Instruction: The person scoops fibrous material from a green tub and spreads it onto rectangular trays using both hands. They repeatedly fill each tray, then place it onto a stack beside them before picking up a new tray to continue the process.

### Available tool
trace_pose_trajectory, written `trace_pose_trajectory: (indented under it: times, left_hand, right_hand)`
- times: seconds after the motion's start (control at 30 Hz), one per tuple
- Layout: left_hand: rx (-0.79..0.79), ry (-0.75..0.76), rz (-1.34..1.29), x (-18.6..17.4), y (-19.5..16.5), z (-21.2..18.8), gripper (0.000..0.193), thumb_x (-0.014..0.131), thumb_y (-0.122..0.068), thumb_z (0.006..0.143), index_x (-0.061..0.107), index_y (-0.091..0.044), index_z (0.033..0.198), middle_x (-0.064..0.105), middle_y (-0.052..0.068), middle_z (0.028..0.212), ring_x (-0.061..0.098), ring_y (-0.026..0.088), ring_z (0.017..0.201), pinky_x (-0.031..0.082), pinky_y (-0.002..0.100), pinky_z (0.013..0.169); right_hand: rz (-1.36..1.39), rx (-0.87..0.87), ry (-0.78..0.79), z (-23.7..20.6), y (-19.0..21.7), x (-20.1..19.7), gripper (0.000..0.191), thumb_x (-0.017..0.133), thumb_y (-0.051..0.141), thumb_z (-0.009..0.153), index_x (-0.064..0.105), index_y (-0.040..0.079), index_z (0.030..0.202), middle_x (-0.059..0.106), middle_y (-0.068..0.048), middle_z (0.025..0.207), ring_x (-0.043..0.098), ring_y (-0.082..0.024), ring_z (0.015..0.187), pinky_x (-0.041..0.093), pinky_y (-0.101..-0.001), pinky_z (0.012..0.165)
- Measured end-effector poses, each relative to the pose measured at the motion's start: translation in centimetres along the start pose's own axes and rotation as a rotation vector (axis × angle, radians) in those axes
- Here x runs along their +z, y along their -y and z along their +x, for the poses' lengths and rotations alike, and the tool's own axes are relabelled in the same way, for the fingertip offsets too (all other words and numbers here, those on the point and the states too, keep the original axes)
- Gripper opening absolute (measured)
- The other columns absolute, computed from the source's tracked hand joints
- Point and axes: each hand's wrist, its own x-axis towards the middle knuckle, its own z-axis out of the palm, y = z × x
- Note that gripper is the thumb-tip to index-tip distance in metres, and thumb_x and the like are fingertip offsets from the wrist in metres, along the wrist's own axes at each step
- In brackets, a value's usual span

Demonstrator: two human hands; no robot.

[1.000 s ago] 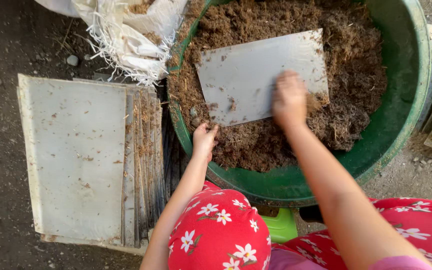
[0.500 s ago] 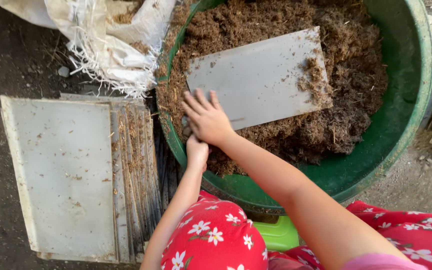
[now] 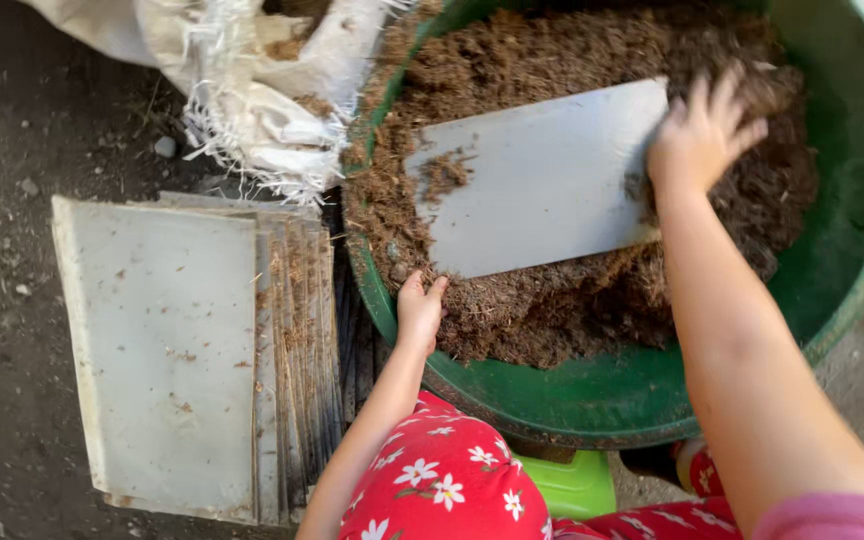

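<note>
A large green tub [image 3: 592,400] holds brown fibrous soil [image 3: 572,300]. A flat grey rectangular sheet [image 3: 542,180] lies on the soil with a small clump of soil on it. My right hand [image 3: 702,135] rests at the sheet's right end with fingers spread, touching the soil there. My left hand [image 3: 420,310] sits at the tub's near left rim, fingers curled on the soil's edge. Red flowered trousers cover my knees below.
A stack of similar grey sheets [image 3: 192,350] lies on the dirt ground left of the tub. A frayed white woven sack [image 3: 252,80] with soil lies at the top left. A light-green stool [image 3: 572,485] shows under the tub.
My right hand has swept from the sheet's left corner across to its right end. The left hand has stayed at the tub's rim. The view has shifted a little.
</note>
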Motion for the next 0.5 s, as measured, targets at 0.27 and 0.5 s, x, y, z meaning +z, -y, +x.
trace_pose_trajectory:
  times: [0.27,0.5]
  left_hand:
    - [0.143,0.036,0.021,0.5,1.6,1.4,0.067,0.07,-0.015,0.102,0.038,0.006,0.156,0.049,0.031,0.147,0.05,0.034,0.126,0.046,0.041,0.096]
    - [0.312,0.01,0.024,1.6,0.7,1.2,0.059,0.069,-0.016,0.095,0.047,0.008,0.144,0.057,0.022,0.145,0.055,0.028,0.134,0.041,0.036,0.111]
  right_hand:
    - [0.08,0.035,-0.072,-13.2,-2.0,2.3,0.058,0.038,0.031,0.114,0.033,0.003,0.164,0.015,-0.027,0.171,0.007,-0.048,0.157,0.005,-0.0672,0.125]
    - [0.052,-0.343,0.136,-9.4,10.9,2.0,0.068,0.04,0.042,0.115,0.023,0.003,0.167,0.01,-0.025,0.173,0.001,-0.04,0.162,0.0,-0.0574,0.132]
